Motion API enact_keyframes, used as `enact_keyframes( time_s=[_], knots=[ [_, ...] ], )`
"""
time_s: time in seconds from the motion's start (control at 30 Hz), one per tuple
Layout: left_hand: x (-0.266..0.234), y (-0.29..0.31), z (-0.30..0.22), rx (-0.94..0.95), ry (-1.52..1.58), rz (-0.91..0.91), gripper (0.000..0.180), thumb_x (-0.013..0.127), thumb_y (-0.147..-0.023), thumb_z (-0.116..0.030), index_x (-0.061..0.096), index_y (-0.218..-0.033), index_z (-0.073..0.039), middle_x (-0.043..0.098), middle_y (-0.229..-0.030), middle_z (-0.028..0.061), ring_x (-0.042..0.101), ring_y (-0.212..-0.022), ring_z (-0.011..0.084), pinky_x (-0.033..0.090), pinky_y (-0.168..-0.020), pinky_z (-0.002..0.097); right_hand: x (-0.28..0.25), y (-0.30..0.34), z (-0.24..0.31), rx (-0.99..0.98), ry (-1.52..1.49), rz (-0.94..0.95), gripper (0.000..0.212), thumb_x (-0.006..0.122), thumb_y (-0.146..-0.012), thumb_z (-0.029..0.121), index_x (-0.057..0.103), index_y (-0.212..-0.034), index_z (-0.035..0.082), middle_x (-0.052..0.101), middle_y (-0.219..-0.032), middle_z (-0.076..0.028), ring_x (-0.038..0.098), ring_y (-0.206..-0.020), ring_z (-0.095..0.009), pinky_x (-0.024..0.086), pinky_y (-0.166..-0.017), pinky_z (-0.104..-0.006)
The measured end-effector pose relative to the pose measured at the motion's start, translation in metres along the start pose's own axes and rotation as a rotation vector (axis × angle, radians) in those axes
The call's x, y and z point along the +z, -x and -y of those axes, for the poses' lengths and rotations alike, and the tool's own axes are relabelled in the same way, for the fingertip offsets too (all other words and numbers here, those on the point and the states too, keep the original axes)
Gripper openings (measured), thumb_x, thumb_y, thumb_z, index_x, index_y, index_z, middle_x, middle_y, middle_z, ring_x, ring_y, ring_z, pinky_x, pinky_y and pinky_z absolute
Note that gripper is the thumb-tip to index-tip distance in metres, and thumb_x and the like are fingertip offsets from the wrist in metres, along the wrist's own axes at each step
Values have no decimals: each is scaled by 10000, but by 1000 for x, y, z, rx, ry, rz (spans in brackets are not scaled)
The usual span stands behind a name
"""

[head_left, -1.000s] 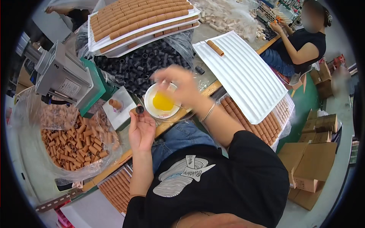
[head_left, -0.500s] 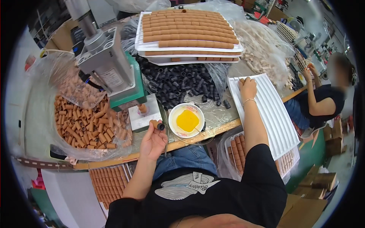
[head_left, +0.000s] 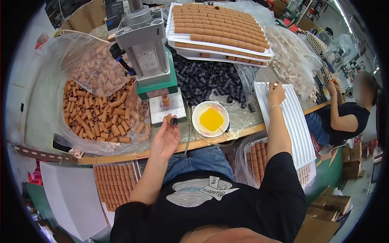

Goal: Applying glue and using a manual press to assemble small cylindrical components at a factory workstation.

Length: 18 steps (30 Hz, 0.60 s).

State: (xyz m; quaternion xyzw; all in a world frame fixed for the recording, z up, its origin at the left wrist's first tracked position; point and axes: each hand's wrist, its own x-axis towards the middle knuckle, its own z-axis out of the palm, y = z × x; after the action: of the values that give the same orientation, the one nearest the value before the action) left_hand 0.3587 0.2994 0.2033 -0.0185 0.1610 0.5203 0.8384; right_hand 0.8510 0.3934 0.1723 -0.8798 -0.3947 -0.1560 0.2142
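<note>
My left hand [head_left: 166, 139] grips a short brown tube [head_left: 169, 118] with a black end, just in front of the metal block [head_left: 156, 116] of a press [head_left: 148, 50]. Under the press head another brown tube [head_left: 165, 100] stands upright on that block. At the far end of a white ridged tray [head_left: 291, 121], my right hand [head_left: 276, 95] has its fingers closed; what they hold, if anything, is hidden. To the right of my left hand sits a bowl [head_left: 225, 126] with yellow liquid and a thin stick in it.
Loose brown tubes [head_left: 89, 117] lie in clear plastic at left. Behind the bowl are many black fittings [head_left: 206, 79]. Stacked trays of brown tubes [head_left: 221, 30] stand at the back, pale pieces [head_left: 287, 52] beyond. Another person [head_left: 344, 115] sits at right.
The view has shifted, so the bench things appear farther right. My left hand still holds the tube, its black end now turned more toward me. My right hand stays at the tray's far end.
</note>
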Motion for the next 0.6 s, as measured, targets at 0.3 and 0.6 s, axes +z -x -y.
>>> enact_keyframes(
  time_s=[0.3, 0.6],
  knots=[
    [-10, -20, 8, -104, 77, 73, 182, 521, -966, -185, 603, -1060, -53, 637, -1056, 65, 604, -1017, 224, 525, -787, 319, -74, 40, 66, -9, -1207, 170, 321, 646, -860, 144, 519, -1102, -25, 667, -1010, -173, 650, -930, -228, 498, -824, -342],
    [13, -14, 22, 60, -157, 17, 250, 556, -953, -220, 565, -1132, -45, 624, -1034, 40, 599, -964, 125, 513, -802, 223, -136, 239, 222, -144, -1950, 920, 309, 535, -936, 61, 418, -1222, 40, 594, -1198, -183, 561, -1132, -211, 428, -972, -329]
  ],
)
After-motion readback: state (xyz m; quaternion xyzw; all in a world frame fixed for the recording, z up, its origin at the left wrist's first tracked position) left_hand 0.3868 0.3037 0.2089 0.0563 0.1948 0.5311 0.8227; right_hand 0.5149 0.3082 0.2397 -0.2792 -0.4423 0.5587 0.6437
